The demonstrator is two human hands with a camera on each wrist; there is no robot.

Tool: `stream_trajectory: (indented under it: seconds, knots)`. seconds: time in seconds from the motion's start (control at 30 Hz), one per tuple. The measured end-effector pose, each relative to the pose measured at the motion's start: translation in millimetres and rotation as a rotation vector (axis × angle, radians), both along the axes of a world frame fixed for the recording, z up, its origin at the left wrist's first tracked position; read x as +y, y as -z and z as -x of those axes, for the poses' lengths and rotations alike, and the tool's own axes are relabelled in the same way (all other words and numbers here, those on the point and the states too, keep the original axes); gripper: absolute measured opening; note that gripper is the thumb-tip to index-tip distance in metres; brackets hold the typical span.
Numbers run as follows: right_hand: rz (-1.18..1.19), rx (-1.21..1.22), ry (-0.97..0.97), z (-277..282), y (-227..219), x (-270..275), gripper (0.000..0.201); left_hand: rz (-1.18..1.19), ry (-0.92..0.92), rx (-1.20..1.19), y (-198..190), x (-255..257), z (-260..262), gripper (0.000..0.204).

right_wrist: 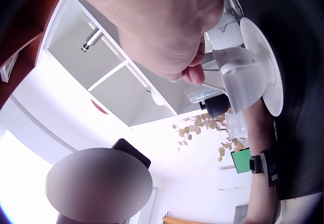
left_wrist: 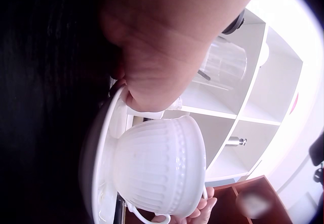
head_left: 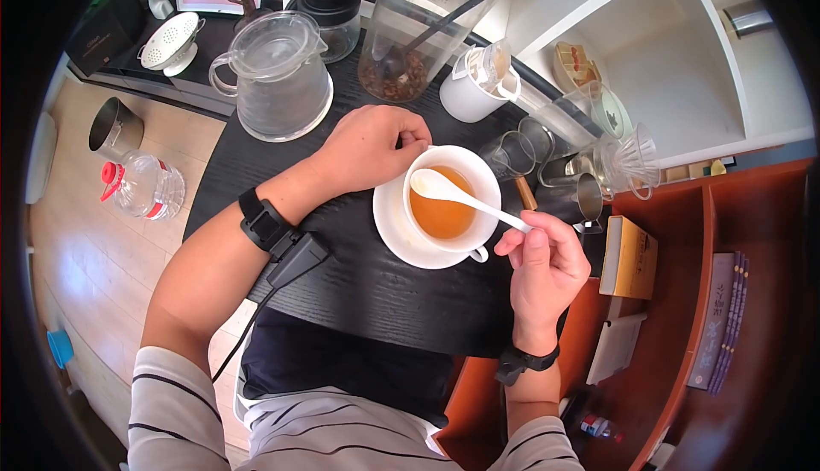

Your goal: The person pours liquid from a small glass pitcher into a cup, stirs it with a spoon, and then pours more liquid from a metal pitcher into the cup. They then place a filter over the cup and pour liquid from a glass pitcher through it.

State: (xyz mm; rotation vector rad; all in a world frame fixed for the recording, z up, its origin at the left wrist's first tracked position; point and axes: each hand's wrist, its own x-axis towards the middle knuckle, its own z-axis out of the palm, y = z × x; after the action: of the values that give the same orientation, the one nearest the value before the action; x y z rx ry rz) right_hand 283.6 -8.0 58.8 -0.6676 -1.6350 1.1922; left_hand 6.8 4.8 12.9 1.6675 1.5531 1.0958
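A white cup (left_wrist: 159,165) with a ribbed side stands on a white saucer (head_left: 391,228) on the black table. Amber liquid (head_left: 442,220) fills part of the cup. My right hand (head_left: 551,270) pinches the handle end of a white spoon (head_left: 478,201), whose bowl is over the liquid, inside the cup's rim in the head view. At the saucer's far left edge, my left hand (head_left: 376,142) grips the rim; in the left wrist view the thumb lies over it and a finger shows beneath. Its other fingers are mostly hidden there.
Behind the cup stand a lidded glass pitcher (head_left: 280,78), a clear container (head_left: 401,52) with brown pieces and a dark scoop, and a white mug (head_left: 474,87) with a drip bag. Glassware and a metal pitcher (head_left: 581,196) crowd the right. A black table edge (head_left: 376,339) runs near my lap.
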Motion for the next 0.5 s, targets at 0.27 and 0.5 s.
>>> stream_trajectory:
  seconds: [0.27, 0.5]
  knots:
    - [-0.241, -0.123, 0.077, 2.7, 2.4, -0.1, 0.019, 0.018, 0.008, 0.0, 1.9, 0.8, 0.4, 0.017]
    - [-0.461, -0.253, 0.225, 2.7, 5.0, 2.6, 0.021, -0.005, 0.002, 0.006, 1.3, -0.2, 0.0, 0.018]
